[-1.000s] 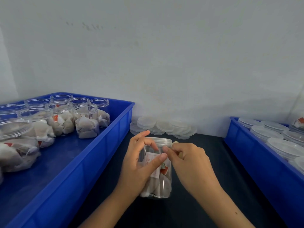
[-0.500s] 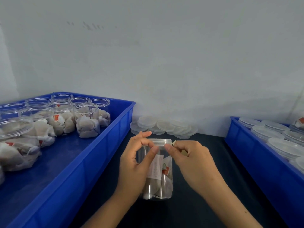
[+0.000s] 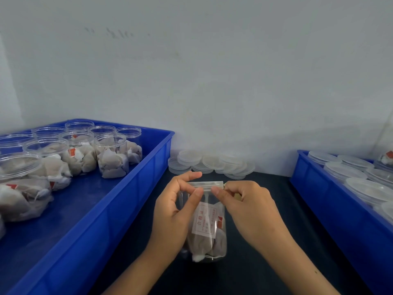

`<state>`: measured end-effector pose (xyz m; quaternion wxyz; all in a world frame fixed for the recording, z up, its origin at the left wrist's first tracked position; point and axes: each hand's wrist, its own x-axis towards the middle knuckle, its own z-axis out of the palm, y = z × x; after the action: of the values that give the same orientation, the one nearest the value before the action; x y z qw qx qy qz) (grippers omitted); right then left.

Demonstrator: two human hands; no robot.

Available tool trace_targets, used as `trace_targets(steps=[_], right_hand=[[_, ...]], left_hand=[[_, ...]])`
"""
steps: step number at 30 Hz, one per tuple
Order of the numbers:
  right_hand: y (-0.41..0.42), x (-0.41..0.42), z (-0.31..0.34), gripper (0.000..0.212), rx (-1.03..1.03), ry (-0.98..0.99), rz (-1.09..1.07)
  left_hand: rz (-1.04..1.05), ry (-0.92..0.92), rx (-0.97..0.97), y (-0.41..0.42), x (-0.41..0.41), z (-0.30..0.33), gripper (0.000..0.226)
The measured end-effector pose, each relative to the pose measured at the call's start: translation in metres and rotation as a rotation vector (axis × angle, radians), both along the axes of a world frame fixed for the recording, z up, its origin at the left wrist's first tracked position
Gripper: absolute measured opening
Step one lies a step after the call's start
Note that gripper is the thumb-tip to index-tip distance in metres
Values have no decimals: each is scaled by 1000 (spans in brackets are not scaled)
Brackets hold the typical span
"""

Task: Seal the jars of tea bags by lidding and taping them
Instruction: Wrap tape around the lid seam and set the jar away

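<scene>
Jar [image 3: 204, 222] label [image 3: 205, 218]: red print, characters too blurred to read

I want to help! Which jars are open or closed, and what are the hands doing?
Middle jar: upright, lid on.
Left hand: holds the jar.
Right hand: pinches at the lid edge.
Jars in left bin: open, no lids.
Spare lids: piled loose.

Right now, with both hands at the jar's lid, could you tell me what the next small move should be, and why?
Probably press the tape along the lid seam: the left hand grips the jar while both thumbs meet at the rim, and the right hand seems to pinch something there.
</scene>
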<state>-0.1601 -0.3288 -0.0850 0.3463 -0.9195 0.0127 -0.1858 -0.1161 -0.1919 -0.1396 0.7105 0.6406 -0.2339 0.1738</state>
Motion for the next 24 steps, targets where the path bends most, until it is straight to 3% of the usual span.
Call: trace_targets(steps=[3,12,24], right_hand=[[1,0,-1,40,-6,6,-9],[1,3,-2,33,-16,17,-23],[-2,3,-2,39,-17,-6,-38]], left_hand=[[26,0,26,0,1,-1,20],[62,-31,27,-1,0,-2,33],[72,-63,57,-2,1,-4,37]])
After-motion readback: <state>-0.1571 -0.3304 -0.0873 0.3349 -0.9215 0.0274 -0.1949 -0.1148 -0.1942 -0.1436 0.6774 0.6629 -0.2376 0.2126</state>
